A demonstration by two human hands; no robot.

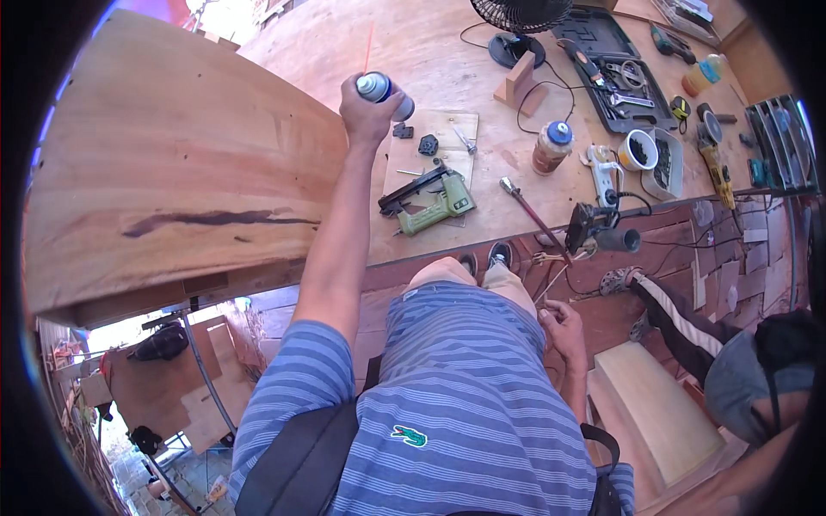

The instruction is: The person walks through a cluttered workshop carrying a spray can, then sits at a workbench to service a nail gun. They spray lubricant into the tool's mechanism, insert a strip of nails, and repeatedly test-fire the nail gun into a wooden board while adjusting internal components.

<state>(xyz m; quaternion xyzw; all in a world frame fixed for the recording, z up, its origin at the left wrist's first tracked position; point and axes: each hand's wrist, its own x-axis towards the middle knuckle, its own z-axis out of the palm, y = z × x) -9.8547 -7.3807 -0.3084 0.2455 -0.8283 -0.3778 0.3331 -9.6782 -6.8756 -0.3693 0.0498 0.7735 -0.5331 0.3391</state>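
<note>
My left hand [365, 113] is wrapped round a spray can [401, 105] with a thin red straw on its nozzle, held above the wooden worktable [292, 64]. Below that hand, on a small board [463, 125], are a green nail gun [440, 206], lying on its side, and two small black parts [428, 144]. A small metal piece [465, 140] rests beside them. Low by my right thigh, my right hand [564, 334] has its fingers curled together. Whatever may be between those fingers is too small to make out.
A large wooden panel [189, 146] takes up the left side. Along the table's right stand a fan [516, 50], a bottle [552, 148], an open tool case [626, 96], a white cup [637, 150] and an angle grinder [714, 155]. Another person [748, 378] is close at right.
</note>
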